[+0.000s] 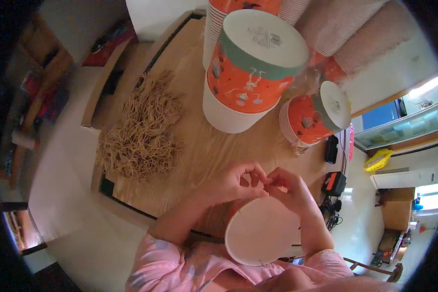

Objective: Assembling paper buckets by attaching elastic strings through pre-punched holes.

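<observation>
Near my chest a paper bucket (263, 233) is tilted so that its pale inside faces me; a bit of its orange outside shows at the left of its rim. My left hand (246, 183) and my right hand (288, 187) meet at the bucket's far rim. Both are closed, thumbs and fingertips pinched close together. Whatever lies between the fingertips is too small to make out. On the table to the left is a loose heap of tan cords (143, 129).
A tall stack of orange, green-banded paper buckets (250, 63) stands upside down beyond my hands. Right of it leans a smaller stack (316, 114). Further stacks in clear plastic (355, 29) lie at the back right. A black-and-orange box (334, 184) and cables (332, 214) sit at the table's right edge.
</observation>
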`<action>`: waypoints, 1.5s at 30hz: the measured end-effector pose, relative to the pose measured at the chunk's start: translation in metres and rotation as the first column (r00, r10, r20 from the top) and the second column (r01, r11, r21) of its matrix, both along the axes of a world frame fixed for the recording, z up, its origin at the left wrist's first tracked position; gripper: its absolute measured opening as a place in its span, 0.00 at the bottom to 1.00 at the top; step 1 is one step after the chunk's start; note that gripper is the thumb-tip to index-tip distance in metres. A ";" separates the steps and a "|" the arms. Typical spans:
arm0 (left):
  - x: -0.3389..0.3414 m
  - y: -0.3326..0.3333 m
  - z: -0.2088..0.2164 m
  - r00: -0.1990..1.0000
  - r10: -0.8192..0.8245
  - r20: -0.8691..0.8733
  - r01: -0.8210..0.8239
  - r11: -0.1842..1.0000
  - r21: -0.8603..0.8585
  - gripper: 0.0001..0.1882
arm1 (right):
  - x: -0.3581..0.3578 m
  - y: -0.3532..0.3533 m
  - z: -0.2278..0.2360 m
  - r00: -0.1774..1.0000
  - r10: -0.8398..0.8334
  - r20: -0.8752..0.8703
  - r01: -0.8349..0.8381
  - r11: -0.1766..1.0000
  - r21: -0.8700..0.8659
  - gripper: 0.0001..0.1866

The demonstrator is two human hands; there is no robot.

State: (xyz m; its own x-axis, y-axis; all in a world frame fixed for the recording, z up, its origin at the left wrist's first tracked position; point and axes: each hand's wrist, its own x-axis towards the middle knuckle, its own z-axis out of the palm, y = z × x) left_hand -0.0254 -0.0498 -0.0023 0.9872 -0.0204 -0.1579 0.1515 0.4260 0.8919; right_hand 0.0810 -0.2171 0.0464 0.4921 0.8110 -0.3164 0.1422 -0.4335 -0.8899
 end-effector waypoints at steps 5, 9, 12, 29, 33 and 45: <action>0.004 -0.008 -0.014 0.994 -0.107 0.024 0.105 0.991 0.083 0.10 | -0.005 -0.007 -0.005 0.996 -0.035 0.081 0.035 0.999 -0.006 0.04; 0.007 -0.011 -0.004 0.969 -0.201 -0.142 0.197 0.980 -0.037 0.09 | 0.000 -0.012 -0.014 0.994 -0.090 -0.057 0.094 0.993 0.073 0.04; 0.006 -0.019 -0.019 0.993 -0.121 -0.014 0.120 0.992 -0.049 0.09 | 0.007 -0.005 -0.003 0.973 -0.113 -0.200 0.145 0.977 0.153 0.05; 0.000 -0.016 -0.027 0.997 -0.074 0.013 0.073 0.995 0.072 0.08 | 0.050 0.036 -0.008 0.880 0.429 -0.204 -0.473 0.836 -0.279 0.20; -0.004 -0.014 -0.023 0.997 -0.083 0.008 0.082 0.992 0.098 0.08 | 0.053 0.033 0.003 0.867 0.376 -0.327 -0.470 0.836 -0.283 0.16; -0.005 -0.007 -0.024 0.994 -0.062 0.095 0.045 0.984 0.172 0.08 | 0.043 0.030 0.044 0.852 0.520 0.065 -0.480 0.824 -0.301 0.10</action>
